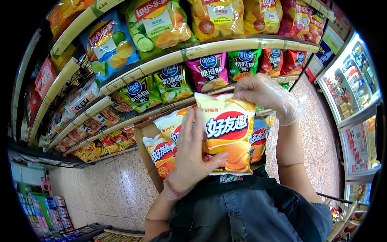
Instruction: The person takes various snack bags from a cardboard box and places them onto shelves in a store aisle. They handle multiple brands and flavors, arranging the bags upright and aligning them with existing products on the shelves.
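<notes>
In front of my chest stands a yellow and white bag of potato chips, upright, with a red oval on its front. At its top right corner my right hand, in a clear plastic glove, is closed and pinches the edge. My left hand, also in a clear glove, lies along the bag's left side with fingers stretched up and the thumb across the front. Behind it, an open cardboard box holds more chip bags; a blue and orange chip bag shows on the right.
Curved shelves ahead carry several rows of colourful chip bags, with a green chip bag on the upper row. A glass-front fridge stands at the right. Tiled floor shows at the left, with stacked goods beyond.
</notes>
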{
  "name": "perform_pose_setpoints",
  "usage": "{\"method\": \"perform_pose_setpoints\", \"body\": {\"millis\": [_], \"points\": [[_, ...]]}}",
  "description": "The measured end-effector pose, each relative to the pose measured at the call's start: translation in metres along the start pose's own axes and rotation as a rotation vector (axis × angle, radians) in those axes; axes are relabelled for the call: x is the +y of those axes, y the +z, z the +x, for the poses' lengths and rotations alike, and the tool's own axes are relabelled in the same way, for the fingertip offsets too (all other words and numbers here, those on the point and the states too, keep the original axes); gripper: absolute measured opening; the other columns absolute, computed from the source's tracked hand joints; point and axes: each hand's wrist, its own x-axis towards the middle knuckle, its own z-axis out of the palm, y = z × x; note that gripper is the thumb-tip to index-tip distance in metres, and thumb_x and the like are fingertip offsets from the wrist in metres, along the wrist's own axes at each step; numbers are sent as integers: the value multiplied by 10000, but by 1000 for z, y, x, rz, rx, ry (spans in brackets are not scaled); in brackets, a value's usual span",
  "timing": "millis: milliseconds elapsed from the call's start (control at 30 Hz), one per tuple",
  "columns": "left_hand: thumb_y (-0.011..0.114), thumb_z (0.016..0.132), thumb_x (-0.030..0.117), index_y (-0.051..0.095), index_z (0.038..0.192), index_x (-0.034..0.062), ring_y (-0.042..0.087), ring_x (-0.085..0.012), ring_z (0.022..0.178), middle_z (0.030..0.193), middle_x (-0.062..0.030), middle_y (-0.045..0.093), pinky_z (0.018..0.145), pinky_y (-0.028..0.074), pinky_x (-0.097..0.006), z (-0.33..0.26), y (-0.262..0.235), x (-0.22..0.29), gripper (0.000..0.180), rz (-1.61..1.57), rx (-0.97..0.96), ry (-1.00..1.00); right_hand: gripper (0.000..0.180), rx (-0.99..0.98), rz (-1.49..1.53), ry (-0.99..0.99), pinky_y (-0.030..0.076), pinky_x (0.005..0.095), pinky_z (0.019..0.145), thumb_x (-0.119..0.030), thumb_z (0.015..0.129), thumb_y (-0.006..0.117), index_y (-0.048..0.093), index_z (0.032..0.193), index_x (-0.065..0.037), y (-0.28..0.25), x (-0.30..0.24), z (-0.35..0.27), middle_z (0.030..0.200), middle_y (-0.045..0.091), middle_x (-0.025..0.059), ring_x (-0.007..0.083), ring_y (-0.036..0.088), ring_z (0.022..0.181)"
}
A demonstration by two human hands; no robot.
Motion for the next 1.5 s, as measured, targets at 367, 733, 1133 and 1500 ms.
{"method": "perform_pose_setpoints", "body": {"millis": [367, 733, 1133, 1500], "points": [[675, 756, 629, 307, 1501, 116, 150, -549, 1388, 1529, -307, 154, 1039, 159, -712, -18, 30, 3, 976, 243, -205, 69, 208, 234, -116, -33, 517, 440, 706, -230, 869, 640, 669, 895, -26, 74, 29, 3, 862, 665, 195, 372, 653, 820], [613, 829, 619, 242, 1517, 97, 183, -524, 1393, 1525, -288, 201, 1105, 157, -642, 7, -25, -8, 940, 169, -229, 116, 242, 227, -32, -54, 520, 389, 805, -244, 861, 639, 709, 1009, -65, 30, -13, 11, 949, 687, 163, 314, 665, 899], [589, 918, 287, 396, 1392, -56, 425, -357, 1311, 1379, -247, 466, 1099, 320, -393, 170, -257, -49, 616, 431, 935, 119, 385, 455, 400, -580, 485, 313, 886, -244, 897, 608, 629, 1182, 14, -79, -204, 137, 1069, 690, 145, 186, 644, 994], [566, 862, 520, 418, 1368, -57, 482, -441, 1215, 1254, -335, 527, 1095, 273, -506, 204, -293, -72, 782, 711, 756, -222, 593, 490, 71, -374, 469, 393, 950, -346, 830, 642, 521, 1260, 44, -82, -264, 236, 1210, 609, 255, 353, 595, 1138]]}}
